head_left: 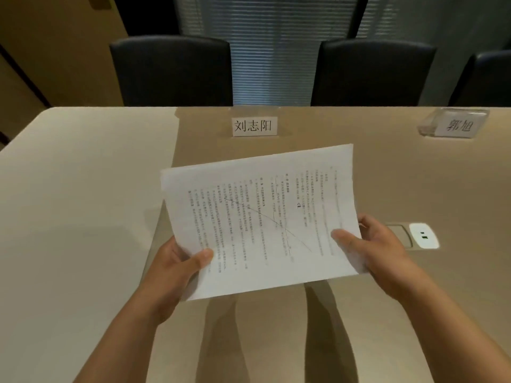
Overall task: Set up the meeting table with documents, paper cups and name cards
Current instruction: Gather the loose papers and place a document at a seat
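Documents first: we have one printed document (260,219) held between both hands, above the table (414,299) and turned so its lines of text run sideways to us. Our left hand (177,261) pinches the sheet's near left corner, thumb on top and fingers curled beneath. Our right hand (378,244) grips the right edge the same way, thumb pressed on the printed face, the other fingers hidden behind the paper. The sheet is tilted, its far right corner highest, and it casts shadows on the tabletop below us. Just beyond the document stands a name card (254,126) at the far table edge, facing us. A second name card (456,124), in a clear holder, stands well to the right. Near our right hand a white power socket (423,235) sits set into the table. Dark chairs (171,70) stand behind the far edge.
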The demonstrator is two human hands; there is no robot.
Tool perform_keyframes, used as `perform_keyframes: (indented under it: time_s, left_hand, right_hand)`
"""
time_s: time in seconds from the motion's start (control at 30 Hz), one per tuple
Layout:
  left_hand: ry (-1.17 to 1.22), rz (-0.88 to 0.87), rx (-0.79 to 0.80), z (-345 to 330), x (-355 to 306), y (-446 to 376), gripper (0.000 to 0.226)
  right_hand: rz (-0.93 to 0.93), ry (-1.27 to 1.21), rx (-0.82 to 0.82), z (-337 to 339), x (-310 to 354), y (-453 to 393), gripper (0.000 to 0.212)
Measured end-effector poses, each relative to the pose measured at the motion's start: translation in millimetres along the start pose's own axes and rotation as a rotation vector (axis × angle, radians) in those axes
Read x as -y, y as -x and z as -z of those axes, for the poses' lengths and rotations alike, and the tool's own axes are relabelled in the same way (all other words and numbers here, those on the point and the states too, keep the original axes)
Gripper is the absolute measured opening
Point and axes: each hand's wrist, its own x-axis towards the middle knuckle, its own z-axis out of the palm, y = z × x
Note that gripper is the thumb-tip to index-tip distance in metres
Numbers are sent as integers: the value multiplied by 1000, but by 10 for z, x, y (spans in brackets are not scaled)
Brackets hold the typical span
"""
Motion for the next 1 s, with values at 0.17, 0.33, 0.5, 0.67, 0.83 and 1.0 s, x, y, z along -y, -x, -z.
perform_keyframes:
  time_s: [0.17,0.33,0.5,0.67,0.83,1.0]
  left_hand:
    - [154,-49,-122,-344,-177,346,45]
    - [328,-82,-158,-917,-306,756,44]
    - [432,-68,-160,-1254,-419,1289,42]
    - [524,-120,-153,-705,-665,1807,50]
    - [180,-149,-119,48,-1182,2379,71]
    - [56,-253,-168,197,-1390,2985,33]
  right_hand:
    - [-65,-501,46,-182,69,578,52]
    - [84,-499,-12,-969,332,1005,34]
    - [236,-294,-255,-1093,661,1252,18]
    - [343,-97,18,-750,920,1532,34]
    - [304,-36,387,-764,1086,1772,26]
    - [295,-16,678,-1261,1257,2185,27]
